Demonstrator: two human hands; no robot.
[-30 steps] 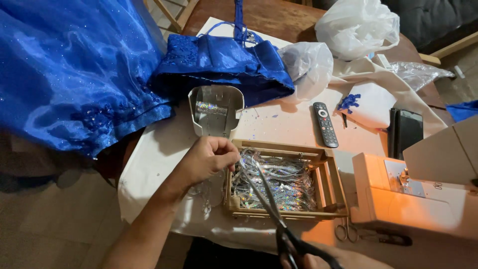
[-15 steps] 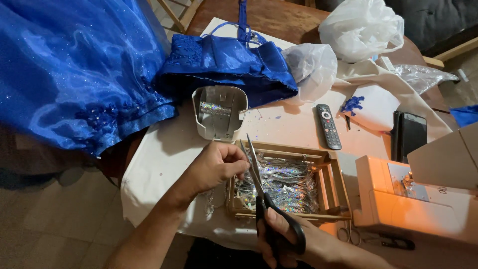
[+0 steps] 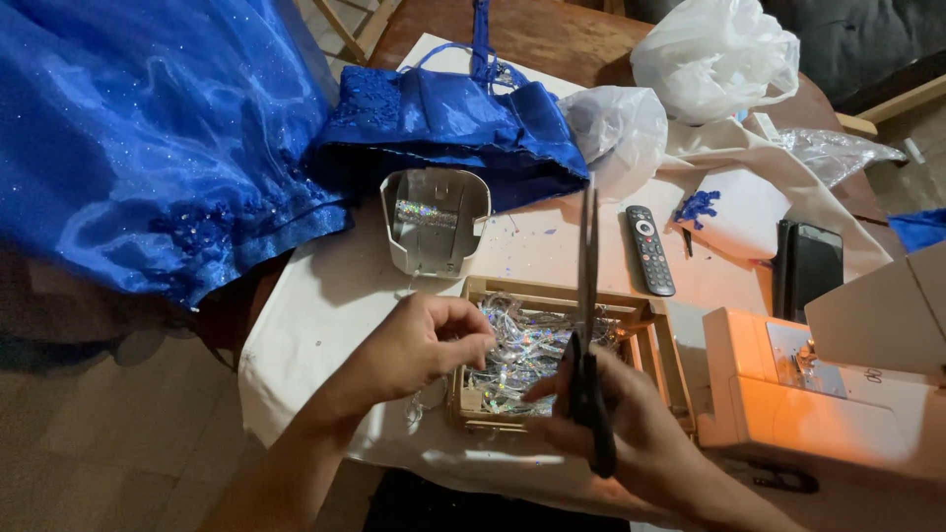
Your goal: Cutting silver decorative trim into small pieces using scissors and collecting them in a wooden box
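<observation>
Closest to the person, the right hand (image 3: 631,433) is wrapped around the black handles of a pair of scissors (image 3: 588,325), gripping them firmly; the blades stand nearly upright and look closed, pointing away over the table. Just left of it, the left hand (image 3: 419,345) has its fingers pinched together at the near-left corner of the tray (image 3: 665,345), seemingly on a bit of the silvery trim, though what sits between the fingertips is too small to make out. The tray is a shallow wooden box, filled with a tangle of shiny holographic trim (image 3: 522,350), and sits on the white cloth (image 3: 315,315) that covers the table, between the two hands.

To the right stands a sewing machine (image 3: 828,404), its near side glowing orange. Beyond the tray lies a small open plastic case (image 3: 435,223) with a strip of the same glittery trim inside. Right of that are a grey remote (image 3: 650,249), a white pad (image 3: 744,212) with a scrap of blue on it, and a black phone (image 3: 808,264).

Farther back a folded blue satin piece (image 3: 443,123) lies on the table, with the large blue dress (image 3: 148,138) spread at the left. Two white plastic bags (image 3: 714,54) sit at the far edge.
</observation>
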